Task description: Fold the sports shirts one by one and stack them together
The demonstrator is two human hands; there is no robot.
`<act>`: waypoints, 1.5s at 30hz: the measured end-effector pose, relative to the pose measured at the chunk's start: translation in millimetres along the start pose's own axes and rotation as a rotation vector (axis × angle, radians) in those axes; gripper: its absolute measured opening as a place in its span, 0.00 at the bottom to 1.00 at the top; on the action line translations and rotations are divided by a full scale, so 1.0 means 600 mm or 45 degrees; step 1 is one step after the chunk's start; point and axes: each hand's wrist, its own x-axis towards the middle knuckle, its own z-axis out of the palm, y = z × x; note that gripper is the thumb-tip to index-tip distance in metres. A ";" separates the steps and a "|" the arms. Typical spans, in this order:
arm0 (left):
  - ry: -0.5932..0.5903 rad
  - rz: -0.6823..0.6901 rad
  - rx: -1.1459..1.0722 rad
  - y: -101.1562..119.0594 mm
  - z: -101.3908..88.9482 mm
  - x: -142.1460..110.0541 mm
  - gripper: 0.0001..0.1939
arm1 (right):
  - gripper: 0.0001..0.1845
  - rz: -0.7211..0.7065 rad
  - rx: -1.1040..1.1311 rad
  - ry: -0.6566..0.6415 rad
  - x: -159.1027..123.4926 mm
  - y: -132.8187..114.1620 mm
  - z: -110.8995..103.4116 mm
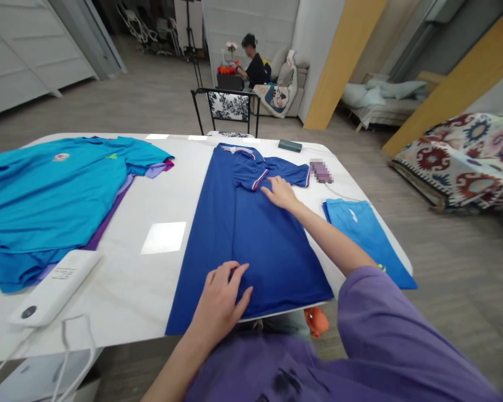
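A dark blue T-shirt [272,245] lies on the white table in front of me, its left side folded inward in a long strip. Its short sleeves with white and red trim point to the right near the top. My right hand [281,192] rests by the trimmed sleeve edge, fingers spread and nothing gripped. Low on the shirt, near the fold line, is my left hand [221,296], with its fingers loosely bent and thumb apart, holding nothing.
Bright blue shirts [58,195] are piled at the left, over purple ones. A white power strip [56,287] with cables lies near the front left. At right are a folded light blue garment [364,234], a phone [321,171] and a dark case [290,146]. A person [255,67] sits beyond a chair [228,106].
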 end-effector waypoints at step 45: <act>0.136 -0.268 -0.835 -0.012 -0.077 -0.045 0.15 | 0.16 0.146 -0.204 -0.083 0.497 -0.154 -0.099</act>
